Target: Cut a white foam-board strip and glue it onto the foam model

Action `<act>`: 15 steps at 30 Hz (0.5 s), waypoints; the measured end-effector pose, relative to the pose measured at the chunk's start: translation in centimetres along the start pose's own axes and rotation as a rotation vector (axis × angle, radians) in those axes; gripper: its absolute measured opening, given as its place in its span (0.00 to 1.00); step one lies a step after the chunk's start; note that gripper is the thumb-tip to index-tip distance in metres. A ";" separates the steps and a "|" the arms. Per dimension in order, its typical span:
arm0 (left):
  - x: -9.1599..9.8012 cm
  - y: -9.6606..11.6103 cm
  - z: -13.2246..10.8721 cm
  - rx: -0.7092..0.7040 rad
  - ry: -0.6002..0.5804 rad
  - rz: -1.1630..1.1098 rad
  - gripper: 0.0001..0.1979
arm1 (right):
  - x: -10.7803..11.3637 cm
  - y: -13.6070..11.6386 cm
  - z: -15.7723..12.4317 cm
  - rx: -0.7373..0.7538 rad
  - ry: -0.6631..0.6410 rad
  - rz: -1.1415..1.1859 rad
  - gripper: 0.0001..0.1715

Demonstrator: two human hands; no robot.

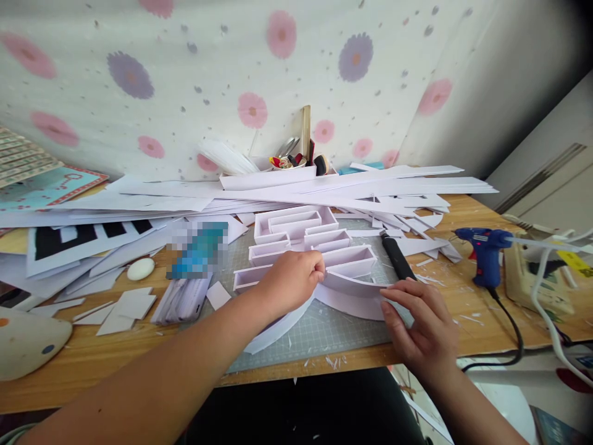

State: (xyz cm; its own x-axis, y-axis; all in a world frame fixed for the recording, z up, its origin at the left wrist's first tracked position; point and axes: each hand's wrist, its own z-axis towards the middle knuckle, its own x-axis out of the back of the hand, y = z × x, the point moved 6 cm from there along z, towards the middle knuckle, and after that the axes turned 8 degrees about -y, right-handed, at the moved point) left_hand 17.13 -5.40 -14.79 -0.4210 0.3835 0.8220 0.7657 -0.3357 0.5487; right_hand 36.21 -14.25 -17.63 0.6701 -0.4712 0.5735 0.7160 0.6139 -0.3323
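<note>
A white foam-board structure with several raised, open-topped walls lies on the grey cutting mat. Over its middle is my left hand, fingers curled closed at the inner end of a curved white strip; what they pinch is hidden. The strip's right part bends toward my right hand. That hand has its thumb and fingers apart, with the fingertips at the strip's right end. A second curved wall runs below my left wrist.
A black-handled cutter lies right of the structure. The blue glue gun stands farther right with its cable. Long white strips and a holder of tools are behind. Paper scraps and a white mouse lie left.
</note>
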 end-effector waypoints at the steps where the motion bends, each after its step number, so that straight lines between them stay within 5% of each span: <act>1: 0.0 0.0 0.0 0.000 0.000 0.001 0.08 | 0.0 0.0 0.0 0.002 0.000 0.001 0.10; 15: -0.1 -0.2 0.0 -0.022 0.024 -0.002 0.08 | 0.0 -0.1 0.0 0.007 -0.003 0.000 0.09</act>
State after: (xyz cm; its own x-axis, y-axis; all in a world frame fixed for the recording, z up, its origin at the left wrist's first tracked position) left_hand 17.03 -5.34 -14.99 -0.4344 0.3639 0.8239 0.7539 -0.3536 0.5537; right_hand 36.11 -14.26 -17.59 0.6696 -0.4689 0.5760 0.7146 0.6182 -0.3275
